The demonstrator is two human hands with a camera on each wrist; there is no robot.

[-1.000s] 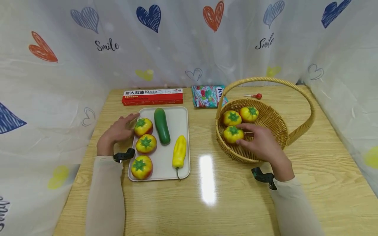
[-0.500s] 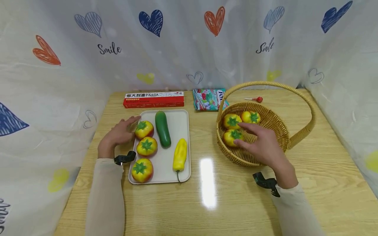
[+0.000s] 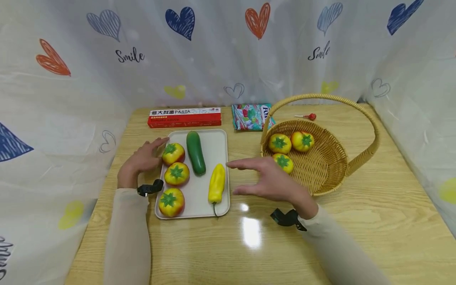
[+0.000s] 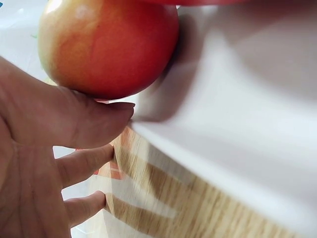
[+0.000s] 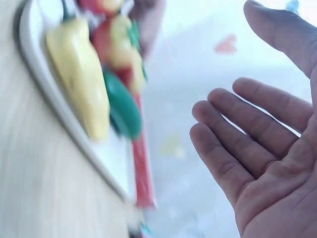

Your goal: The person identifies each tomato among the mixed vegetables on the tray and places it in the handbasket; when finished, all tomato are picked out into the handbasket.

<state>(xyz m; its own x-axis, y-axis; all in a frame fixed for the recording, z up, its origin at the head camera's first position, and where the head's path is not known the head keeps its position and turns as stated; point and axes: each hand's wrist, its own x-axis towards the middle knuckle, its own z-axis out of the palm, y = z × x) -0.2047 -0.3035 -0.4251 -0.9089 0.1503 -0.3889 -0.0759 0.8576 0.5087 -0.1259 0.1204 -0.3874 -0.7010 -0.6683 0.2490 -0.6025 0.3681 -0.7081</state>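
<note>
My left hand [image 3: 141,159] rests at the left edge of a white tray [image 3: 194,198]. In the left wrist view its thumb lies against the underside of a yellow-red, tomato-like fruit [image 4: 114,47], right at the tray's rim. Down the tray's left side runs a row of such fruits [image 3: 177,173] with green star-shaped tops. A green cucumber [image 3: 196,153] and a yellow pepper [image 3: 216,185] lie beside them. My right hand [image 3: 272,180] holds nothing; its fingers and thumb are spread just right of the pepper. Behind it, three more tomato-like fruits [image 3: 302,141] sit in a wicker basket [image 3: 327,158].
A red-and-white pasta box [image 3: 184,117] lies behind the tray. To its right are a teal candy bag [image 3: 251,117] and a red lollipop [image 3: 312,116]. The basket's tall handle [image 3: 368,148] arches over its opening. A printed curtain [image 3: 213,59] encloses the wooden table [image 3: 199,253].
My right hand has let go of the front fruit in the basket and moved left to the tray's right edge. The back fruit has shifted slightly. My left hand has stayed put.
</note>
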